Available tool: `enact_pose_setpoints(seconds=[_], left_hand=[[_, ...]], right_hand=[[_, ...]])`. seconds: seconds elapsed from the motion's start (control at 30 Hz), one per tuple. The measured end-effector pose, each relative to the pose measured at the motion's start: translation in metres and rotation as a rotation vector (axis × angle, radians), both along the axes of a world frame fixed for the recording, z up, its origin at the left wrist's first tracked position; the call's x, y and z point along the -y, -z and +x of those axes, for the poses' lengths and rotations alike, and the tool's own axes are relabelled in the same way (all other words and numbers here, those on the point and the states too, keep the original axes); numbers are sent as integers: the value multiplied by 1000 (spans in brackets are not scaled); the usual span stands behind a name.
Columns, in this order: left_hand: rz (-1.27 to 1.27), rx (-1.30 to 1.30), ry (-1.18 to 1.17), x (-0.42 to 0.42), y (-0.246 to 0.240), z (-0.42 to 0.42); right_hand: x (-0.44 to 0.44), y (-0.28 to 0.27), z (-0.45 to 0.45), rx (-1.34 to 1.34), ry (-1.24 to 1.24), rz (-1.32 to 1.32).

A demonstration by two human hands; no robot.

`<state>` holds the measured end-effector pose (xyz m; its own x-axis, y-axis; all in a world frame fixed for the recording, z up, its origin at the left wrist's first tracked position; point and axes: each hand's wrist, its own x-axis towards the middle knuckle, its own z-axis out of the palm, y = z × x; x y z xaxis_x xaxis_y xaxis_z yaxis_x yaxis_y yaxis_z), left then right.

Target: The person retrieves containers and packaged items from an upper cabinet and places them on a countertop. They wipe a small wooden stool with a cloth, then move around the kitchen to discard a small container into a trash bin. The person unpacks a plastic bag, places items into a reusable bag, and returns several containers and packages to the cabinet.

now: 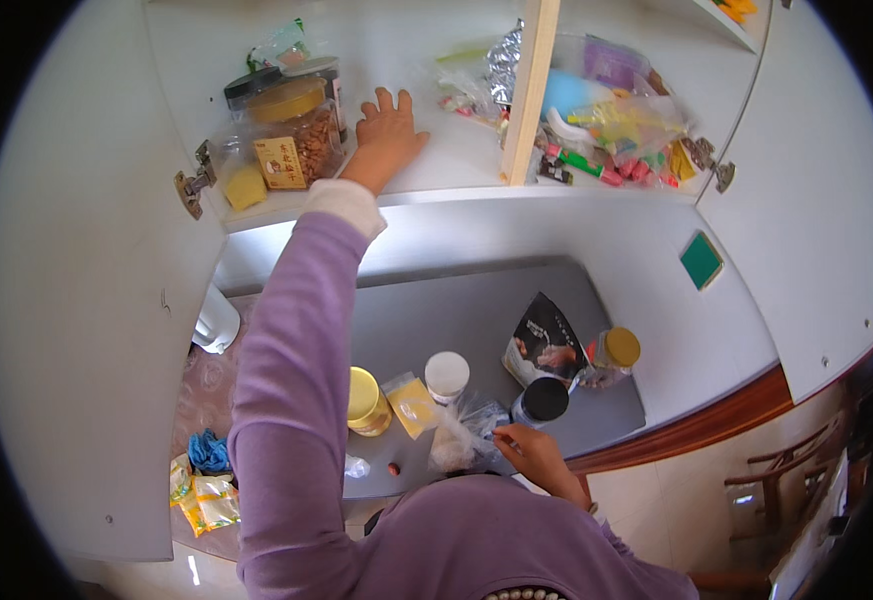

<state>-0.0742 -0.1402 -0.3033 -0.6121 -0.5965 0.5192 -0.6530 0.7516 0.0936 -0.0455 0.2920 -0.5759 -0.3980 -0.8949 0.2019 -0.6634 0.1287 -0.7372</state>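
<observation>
My left hand [390, 137] reaches onto the cabinet shelf [436, 161], fingers spread and nothing in its grasp. Just left of it stands a clear jar of brown nuts [315, 139] with a gold lid, in front of a black-lidded jar [251, 84] and another lidded jar [331, 71]. Below, over the grey counter mat [421, 307], my right hand [537, 456] has its fingertips at a knotted clear plastic bag [455, 442] with pale contents. Whether they pinch the plastic is unclear. A dark-lidded jar [543, 400] stands just beyond that hand.
On the mat are a yellow tin [366, 405], a white-lidded jar [447, 375], a yellow packet [414, 405], a black pouch [545, 345] and a gold-lidded jar [618, 352]. A wooden upright [530, 90] divides the shelf. Open doors [68, 285] flank me.
</observation>
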Motion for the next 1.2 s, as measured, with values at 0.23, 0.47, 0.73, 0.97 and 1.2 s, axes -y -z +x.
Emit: enact_pose_setpoints(seconds=[0.23,0.47,0.73,0.97,1.2], left_hand=[[122,35,92,68,11,-41],[89,-329,255,81,-56,-81],[185,-171,357,71,-35,-137],[249,-18,256,65,-23,-143],[379,-3,269,64,-28,-124]], right_hand=[[-23,35,-47,-4,349,-205],[-71,120,-109,372,888,-557],[-79,181,-88,-282,869,-82],[-67,162,-77,-401,828,-2],[-72,172,-82,-431,812,-29]])
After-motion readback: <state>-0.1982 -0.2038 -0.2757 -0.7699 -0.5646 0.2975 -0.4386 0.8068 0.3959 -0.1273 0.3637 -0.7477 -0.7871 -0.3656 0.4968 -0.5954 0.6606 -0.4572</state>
